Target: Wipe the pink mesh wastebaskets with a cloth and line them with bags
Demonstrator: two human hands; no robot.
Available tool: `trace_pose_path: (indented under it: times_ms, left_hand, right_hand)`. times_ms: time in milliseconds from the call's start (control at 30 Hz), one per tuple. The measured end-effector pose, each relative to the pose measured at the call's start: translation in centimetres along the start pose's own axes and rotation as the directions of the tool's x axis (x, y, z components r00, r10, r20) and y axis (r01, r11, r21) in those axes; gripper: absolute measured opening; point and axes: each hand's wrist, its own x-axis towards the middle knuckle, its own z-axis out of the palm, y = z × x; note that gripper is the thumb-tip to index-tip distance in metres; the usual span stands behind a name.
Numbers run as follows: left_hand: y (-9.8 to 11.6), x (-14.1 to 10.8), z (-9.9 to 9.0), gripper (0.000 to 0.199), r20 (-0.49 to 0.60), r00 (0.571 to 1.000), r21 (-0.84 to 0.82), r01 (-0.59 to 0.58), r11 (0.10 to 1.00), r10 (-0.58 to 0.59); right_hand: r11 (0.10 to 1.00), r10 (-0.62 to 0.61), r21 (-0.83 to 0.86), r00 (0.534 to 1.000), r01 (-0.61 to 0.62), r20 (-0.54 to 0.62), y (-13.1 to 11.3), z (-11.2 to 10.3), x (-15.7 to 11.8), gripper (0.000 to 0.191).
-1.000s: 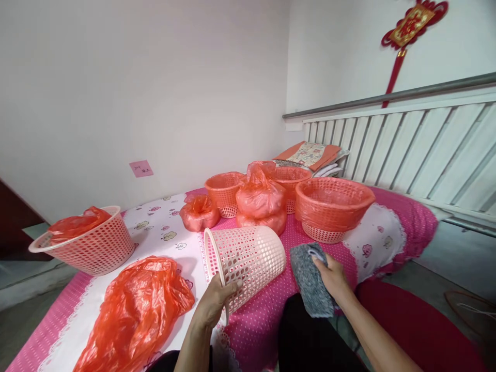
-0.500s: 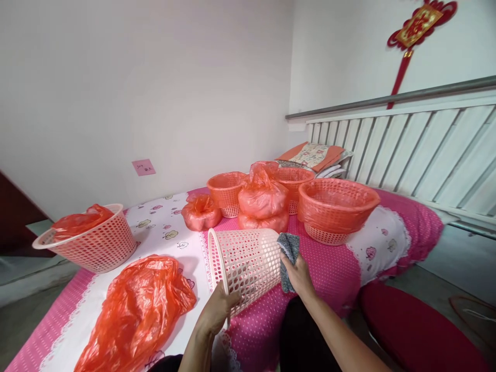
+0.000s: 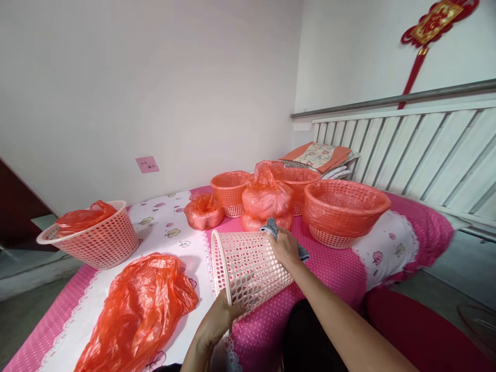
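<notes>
A pale pink perforated basket (image 3: 251, 263) lies on its side on the bed, its rim facing left. My left hand (image 3: 219, 320) grips the lower part of that rim, thumb on the outer wall. At the basket's base end, my right hand (image 3: 284, 248) is closed on a grey cloth (image 3: 270, 227) and presses it against the upper side. Parts of the cloth stick out on both sides of my fingers. A crumpled red plastic bag (image 3: 143, 305) lies to the left of the basket.
Behind stand several baskets lined with red bags, one at the right (image 3: 344, 212), beside tied red bags (image 3: 267, 199). Another basket (image 3: 101, 240) holding a red bag is at the far left. Folded bedding (image 3: 321, 155) lies by the white railing (image 3: 403, 150). A red stool (image 3: 422, 330) stands at lower right.
My right hand has moved up and slightly left with the cloth, from the basket's base onto its upper side. My left hand keeps its grip on the rim. The view has shifted slightly.
</notes>
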Motion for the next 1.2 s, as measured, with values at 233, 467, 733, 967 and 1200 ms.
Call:
trace_pose_path:
  times_ms: [233,467,733,967,1200]
  left_hand:
    - [-0.2,0.2,-0.4,0.064,0.008,0.999,0.047,0.036,0.998,-0.037]
    - [0.0,-0.1,-0.5,0.059,-0.056,0.996,0.104,0.070,0.992,-0.064]
    - [-0.3,0.1,-0.8,0.052,-0.021,0.999,0.024,0.040,0.999,-0.039]
    - [-1.0,0.5,-0.9,0.044,-0.123,0.991,-0.018,0.046,0.999,-0.048]
    - [-1.1,0.6,-0.8,0.045,-0.223,0.975,-0.026,0.015,1.000,-0.020]
  right_hand:
    - [0.984,-0.128,-0.110,0.986,0.140,0.103,-5.1,1.2,0.7,0.036]
    - [0.959,-0.281,0.011,0.945,0.283,0.171,-10.9,2.9,0.7,0.037]
    - [0.857,-0.480,0.259,0.873,0.445,0.091,-12.5,2.9,-1.2,0.020]
    - [0.809,-0.484,0.357,0.874,0.466,-0.043,-11.0,2.0,-6.1,0.037]
    - [0.765,-0.518,0.414,0.853,0.493,-0.059,-9.4,0.7,-11.6,0.044]
